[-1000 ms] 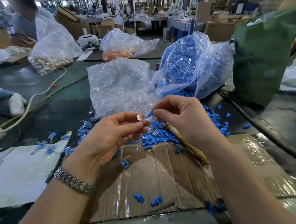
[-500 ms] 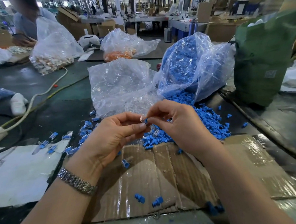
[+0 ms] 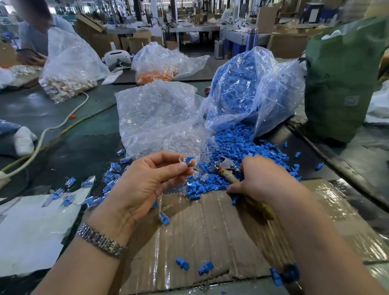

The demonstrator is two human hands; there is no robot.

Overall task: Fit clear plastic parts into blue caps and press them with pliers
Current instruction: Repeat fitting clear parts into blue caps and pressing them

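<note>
1. Factory floor all round: benches, cartons and bagged parts fill the background, and the work sits on a dark worktop with a flattened taped cardboard sheet at its near edge.
2. Held above the far edge of that cardboard, the blue cap with a clear plastic part at its mouth is pinched between thumb and fingertips of the left hand. Whether the part is fully seated I cannot tell.
3. Both pieces look light, rigid and slick. My judgement is that they are best held by the cap's flat sides, leaving the joint free for the tool, and squeezed gently since thin clear plastic may crack.
4. Just beside it, the right hand is curled round the wrapped handle of the pliers, whose metal nose points toward the cap and stands slightly parted.
5. Beyond lie the loose blue caps spilling from their bag, and the clear bag of clear parts.
6. Toward the left edge, joined blue-and-clear pieces lie scattered near a white sheet.
</note>
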